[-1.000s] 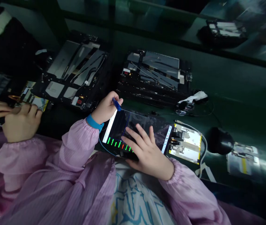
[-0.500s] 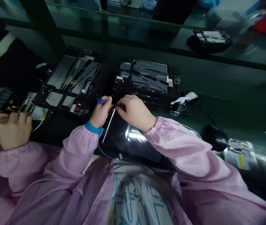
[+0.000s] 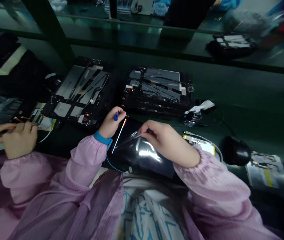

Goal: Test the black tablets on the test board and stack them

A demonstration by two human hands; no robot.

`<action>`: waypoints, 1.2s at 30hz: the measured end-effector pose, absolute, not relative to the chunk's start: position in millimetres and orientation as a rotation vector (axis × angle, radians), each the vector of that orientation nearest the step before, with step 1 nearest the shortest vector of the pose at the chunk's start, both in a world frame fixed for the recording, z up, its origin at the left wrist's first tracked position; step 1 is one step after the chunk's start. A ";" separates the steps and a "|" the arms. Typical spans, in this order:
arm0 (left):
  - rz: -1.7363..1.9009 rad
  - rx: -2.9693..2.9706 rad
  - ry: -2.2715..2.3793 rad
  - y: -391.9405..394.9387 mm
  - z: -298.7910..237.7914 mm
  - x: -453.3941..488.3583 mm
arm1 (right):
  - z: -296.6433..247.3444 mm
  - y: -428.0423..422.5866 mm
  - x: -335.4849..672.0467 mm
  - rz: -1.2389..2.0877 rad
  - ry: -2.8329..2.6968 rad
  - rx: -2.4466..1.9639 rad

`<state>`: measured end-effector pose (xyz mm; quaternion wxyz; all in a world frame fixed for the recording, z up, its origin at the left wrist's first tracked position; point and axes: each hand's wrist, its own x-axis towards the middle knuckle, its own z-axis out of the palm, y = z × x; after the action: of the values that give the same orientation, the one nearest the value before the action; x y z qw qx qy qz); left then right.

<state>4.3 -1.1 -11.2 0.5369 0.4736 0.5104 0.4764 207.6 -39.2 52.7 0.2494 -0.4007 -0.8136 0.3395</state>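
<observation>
Film (image 3: 133, 138) pinched above a dark panel (image 3: 144, 160)

The panel lies face up on the counter (image 3: 67, 135), right in front of the person's body. From its centre, the right hand (image 3: 163, 135) is toward two o'clock, thumb and forefinger together and clamped on the clear film, which rises from the surface in glossy creases. The left hand (image 3: 111, 121) sits at ten o'clock, fingers curled tightly on a blue pen-like tool (image 3: 116, 116) (whether its tip touches the panel's corner, I cannot tell). Just beside it, a lit strip (image 3: 118, 137) runs down the panel's nine o'clock side.

By its look, the film should be almost weightless, limp and slippery, likely to cling; the raised corner is the best hold, taken flat between thumb and fingertip. The panel seems thin, stiff and fragile, so it is best steadied by its edges, with no pressure on the middle.

Around it, a stack of device bodies (image 3: 157, 88) stands at twelve o'clock, a silver, yellow-edged pack (image 3: 205, 145) lies at three, and a co-worker's hands (image 3: 19, 140) are well apart at nine.
</observation>
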 end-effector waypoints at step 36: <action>1.273 0.929 1.334 14.6 -8.3 17.8 | 14.7 -152.0 216.9 1.349 -2.096 -0.342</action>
<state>17.8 14.6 -8.3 0.5130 0.3861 0.5545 0.5294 216.9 -152.0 14.7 0.3077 -0.1295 -0.7927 0.5101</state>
